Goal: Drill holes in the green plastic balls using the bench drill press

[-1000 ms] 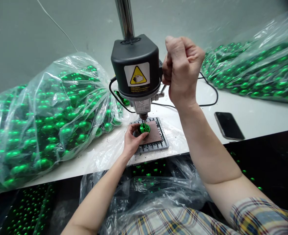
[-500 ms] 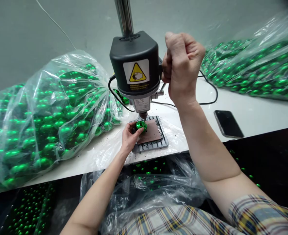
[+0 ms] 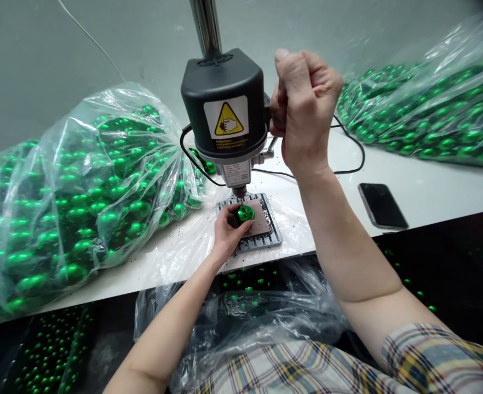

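Note:
My left hand (image 3: 228, 230) pinches a shiny green ball (image 3: 246, 213) between thumb and fingers, under the bit of a small bench drill press (image 3: 225, 104). The ball rests over a reddish-brown pad (image 3: 262, 214) on the grey slotted base (image 3: 275, 236), which is strewn with dark shavings. Whether the bit touches the ball I cannot tell. Raised at the right side of the drill's black motor housing, my right hand (image 3: 307, 109) is closed in a fist round the feed lever, which is mostly hidden by the fingers.
A big clear plastic bag (image 3: 81, 186) of green balls lies at left, and another bag (image 3: 430, 115) at back right. On the white table (image 3: 335, 202), a phone (image 3: 383, 206) lies right of my forearm. A black cable (image 3: 363, 158) loops behind. Clear plastic sheeting (image 3: 241, 317) covers my lap.
My left hand has shifted the green ball slightly to the right over the pad, under the drill bit. My right hand stays on the lever with hardly any movement.

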The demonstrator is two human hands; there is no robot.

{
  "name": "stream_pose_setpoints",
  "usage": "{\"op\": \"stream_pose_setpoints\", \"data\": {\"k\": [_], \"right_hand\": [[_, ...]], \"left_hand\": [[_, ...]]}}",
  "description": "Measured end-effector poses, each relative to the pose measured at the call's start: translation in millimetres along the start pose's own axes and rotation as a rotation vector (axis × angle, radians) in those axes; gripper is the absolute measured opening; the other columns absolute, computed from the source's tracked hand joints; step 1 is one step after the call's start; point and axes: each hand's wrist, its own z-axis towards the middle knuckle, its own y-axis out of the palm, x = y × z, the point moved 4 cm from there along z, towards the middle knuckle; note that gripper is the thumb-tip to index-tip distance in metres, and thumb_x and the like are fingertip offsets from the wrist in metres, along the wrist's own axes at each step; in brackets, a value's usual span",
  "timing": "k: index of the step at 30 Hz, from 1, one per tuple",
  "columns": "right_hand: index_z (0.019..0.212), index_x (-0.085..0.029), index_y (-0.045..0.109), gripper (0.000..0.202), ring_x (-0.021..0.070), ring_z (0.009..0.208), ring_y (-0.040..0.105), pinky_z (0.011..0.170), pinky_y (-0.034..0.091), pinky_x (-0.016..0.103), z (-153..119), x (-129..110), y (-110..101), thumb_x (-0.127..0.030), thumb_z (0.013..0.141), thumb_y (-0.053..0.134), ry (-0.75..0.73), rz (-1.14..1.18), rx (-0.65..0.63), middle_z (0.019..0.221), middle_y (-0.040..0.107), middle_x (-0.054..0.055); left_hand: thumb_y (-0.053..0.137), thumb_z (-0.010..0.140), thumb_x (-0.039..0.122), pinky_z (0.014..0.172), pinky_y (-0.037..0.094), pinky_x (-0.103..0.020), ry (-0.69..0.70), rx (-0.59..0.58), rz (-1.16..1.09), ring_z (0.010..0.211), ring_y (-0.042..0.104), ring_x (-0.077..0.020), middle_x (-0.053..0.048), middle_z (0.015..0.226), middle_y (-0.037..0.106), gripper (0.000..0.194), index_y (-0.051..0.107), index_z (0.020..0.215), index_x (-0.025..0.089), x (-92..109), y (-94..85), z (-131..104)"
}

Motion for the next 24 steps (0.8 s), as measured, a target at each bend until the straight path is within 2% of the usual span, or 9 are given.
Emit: {"op": "stream_pose_setpoints", "data": {"k": [3, 6, 9, 14, 19, 24], "right_hand": [[0.060, -0.025, 0.022, 0.067, 0.0111, 0.039, 0.025, 0.035, 0.021, 0.032, -5, -1, -2, -0.076, 0.081, 0.061, -0.005, -0.007, -0.012, 0.049, 0.026, -0.005], [0.058, -0.025, 0.026, 0.060, 0.0100, 0.039, 0.025, 0.036, 0.022, 0.031, -15, -6, -7, -0.057, 0.085, 0.069, -0.059, 0.059, -0.004, 0.048, 0.028, -0.005], [0.056, -0.023, 0.030, 0.052, 0.0081, 0.040, 0.026, 0.039, 0.023, 0.027, -29, -10, -13, -0.039, 0.090, 0.068, -0.092, 0.099, 0.013, 0.048, 0.030, -0.005], [0.052, -0.022, 0.032, 0.054, 0.0084, 0.038, 0.027, 0.040, 0.021, 0.029, -51, -11, -21, -0.041, 0.090, 0.067, -0.111, 0.086, 0.040, 0.044, 0.031, -0.005], [0.054, -0.020, 0.026, 0.055, 0.0090, 0.039, 0.026, 0.043, 0.019, 0.032, -66, -6, -28, -0.034, 0.090, 0.065, -0.177, 0.115, 0.039, 0.045, 0.026, -0.005], [0.057, -0.020, 0.017, 0.056, 0.0090, 0.041, 0.018, 0.045, 0.018, 0.032, -72, 1, -31, -0.032, 0.088, 0.062, -0.248, 0.105, 0.057, 0.047, 0.018, -0.006]], "left_hand": [[0.088, 0.066, 0.033, 0.086, 0.056, -0.036, -0.038, -0.023, -0.088, 0.093, 0.068, -0.0217, -0.006, 0.103, 0.072, 0.055, 0.064, 0.113, 0.020, -3, 5.6, -2], [0.088, 0.066, 0.032, 0.091, 0.056, -0.038, -0.059, -0.039, -0.141, 0.099, 0.069, -0.0233, -0.007, 0.106, 0.072, 0.057, 0.062, 0.115, 0.019, -7, 7.3, -2], [0.089, 0.066, 0.031, 0.093, 0.056, -0.040, -0.067, -0.032, -0.131, 0.101, 0.070, -0.0243, -0.008, 0.107, 0.072, 0.056, 0.062, 0.114, 0.019, -8, 6.2, -2], [0.089, 0.066, 0.032, 0.093, 0.056, -0.041, -0.074, -0.032, -0.145, 0.101, 0.070, -0.0248, -0.009, 0.106, 0.072, 0.056, 0.062, 0.113, 0.018, -9, 6.4, -2], [0.090, 0.066, 0.032, 0.094, 0.057, -0.041, -0.065, -0.037, -0.159, 0.102, 0.070, -0.0248, -0.009, 0.108, 0.072, 0.057, 0.061, 0.113, 0.019, -11, 7.0, -2], [0.089, 0.067, 0.032, 0.093, 0.057, -0.040, -0.051, -0.047, -0.166, 0.102, 0.070, -0.0243, -0.009, 0.109, 0.071, 0.056, 0.061, 0.114, 0.018, -10, 6.7, -3]]}}
